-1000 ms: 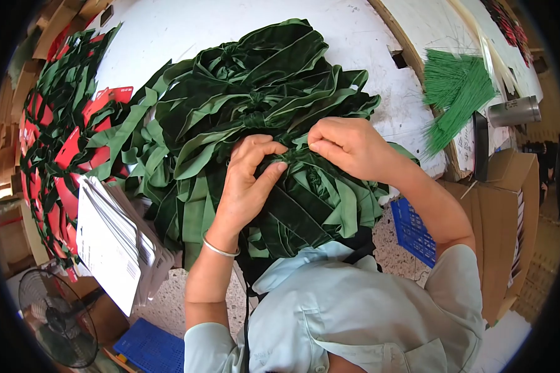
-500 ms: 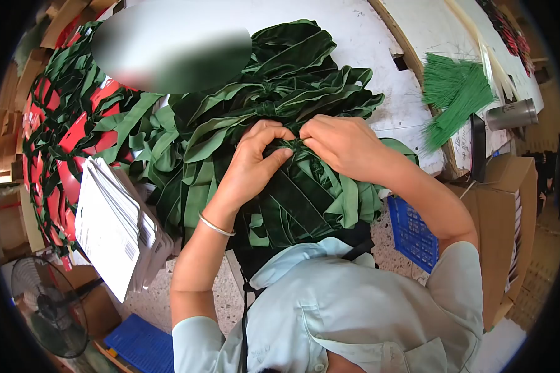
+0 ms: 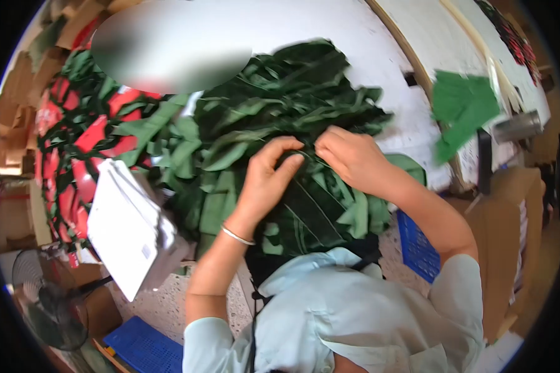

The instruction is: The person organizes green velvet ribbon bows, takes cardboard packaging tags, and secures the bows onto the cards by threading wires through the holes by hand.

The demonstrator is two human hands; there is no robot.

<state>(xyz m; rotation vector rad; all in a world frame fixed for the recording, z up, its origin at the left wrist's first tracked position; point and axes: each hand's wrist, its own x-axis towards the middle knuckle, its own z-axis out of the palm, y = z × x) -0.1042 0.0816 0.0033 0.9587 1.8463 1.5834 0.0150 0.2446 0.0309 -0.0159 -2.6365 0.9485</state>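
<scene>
A heap of dark green velvet ribbon bows with paler undersides lies on the white table. My left hand is at the near side of the heap, thumb and forefinger curled round a gathered bit of green ribbon. Close beside it, my right hand has its fingertips pinched together over the same gather; whatever is between them is too small and blurred to make out. Long ribbon ends hang over the table's near edge towards my lap.
At left, red cards lie tangled with green ribbon, near a stack of white cards. Green wire ties and a metal cup are at right. Around me stand a blue crate, a cardboard box and a fan.
The whole view has shifted slightly right and down, with some blur. Both hands remain at the same gather; the gap between their fingertips looks slightly wider.
</scene>
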